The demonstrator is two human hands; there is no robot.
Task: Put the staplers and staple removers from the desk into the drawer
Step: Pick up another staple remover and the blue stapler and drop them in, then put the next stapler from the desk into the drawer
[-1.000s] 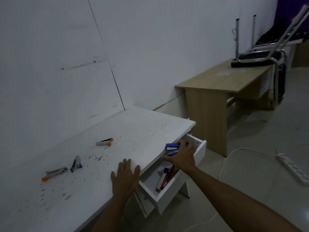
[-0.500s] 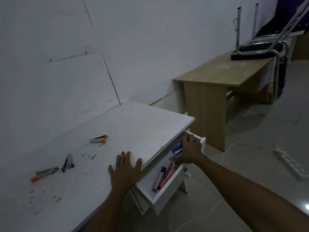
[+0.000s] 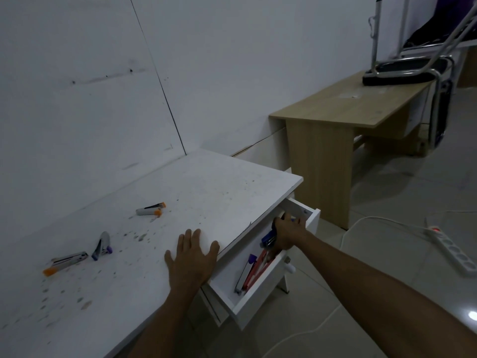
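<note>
My right hand point(image 3: 286, 235) is down inside the open white drawer point(image 3: 260, 298), closed on a blue stapler point(image 3: 268, 240). In the drawer's near end lie a purple-tipped stapler point(image 3: 245, 273) and a red one point(image 3: 258, 267). My left hand point(image 3: 192, 257) rests flat, fingers spread, on the white desk point(image 3: 206, 192) by its front edge. On the desk lie an orange-tipped stapler point(image 3: 151, 209) in the middle, a purple staple remover point(image 3: 101, 246) to the left, and an orange-ended stapler point(image 3: 65, 262) further left.
A wooden table point(image 3: 343, 104) stands to the right with an upturned chair point(image 3: 405, 71) on it. A white power strip point(image 3: 454, 250) and its cable point(image 3: 382, 220) lie on the tiled floor. A white wall runs behind the desk.
My right hand has lowered the blue stapler from above the drawer down into it. The left hand stays flat on the desk edge.
</note>
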